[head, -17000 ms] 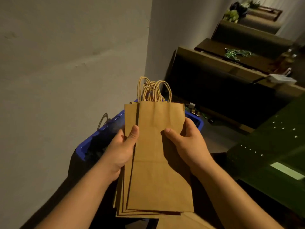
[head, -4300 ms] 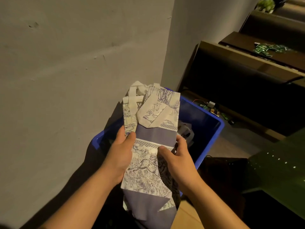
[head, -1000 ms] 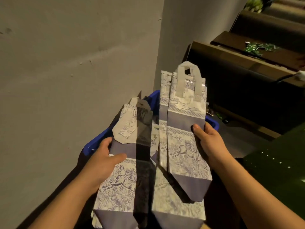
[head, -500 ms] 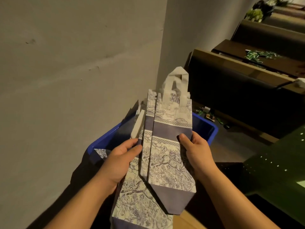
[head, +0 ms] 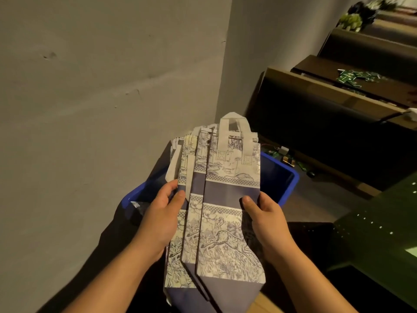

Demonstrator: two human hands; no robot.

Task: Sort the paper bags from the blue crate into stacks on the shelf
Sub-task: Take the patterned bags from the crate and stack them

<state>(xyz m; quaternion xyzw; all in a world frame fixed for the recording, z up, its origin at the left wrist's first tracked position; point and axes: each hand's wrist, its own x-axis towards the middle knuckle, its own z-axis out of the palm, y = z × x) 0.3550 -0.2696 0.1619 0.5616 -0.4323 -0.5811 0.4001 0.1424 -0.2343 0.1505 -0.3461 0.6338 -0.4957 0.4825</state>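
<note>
**Both hands grip a fanned bundle of printed paper bags over the blue crate**

Left hand (head: 163, 219) clasps the left edge of the printed paper bags (head: 222, 224), thumb curled over the front at the purple band and fingers hidden behind. At three o'clock from it, the right hand (head: 267, 219) holds the opposite edge the same way, thumb pressed on the front face, fingers wrapped behind. Between the two hands the bags lie flat and folded, several deep and slightly fanned so that their left edges step out one behind another. They carry a blue-and-cream drawing of animals and plants, crossed by plain purple bands, with purple folded bases pointing toward six o'clock. A flat cream handle (head: 234, 136) stands up from the frontmost bag at twelve o'clock.

Beneath and behind the bundle sits the blue crate (head: 285, 186), its rim showing at three o'clock and at nine o'clock of the bags; what it holds is too dark to tell. A plain grey wall (head: 101, 86) fills the side from nine to twelve o'clock. Toward two o'clock, dark brown shelving (head: 327, 102) steps away, with small green pieces (head: 352, 76) scattered on one level. A dark green perforated surface (head: 383, 233) lies at four o'clock.
</note>
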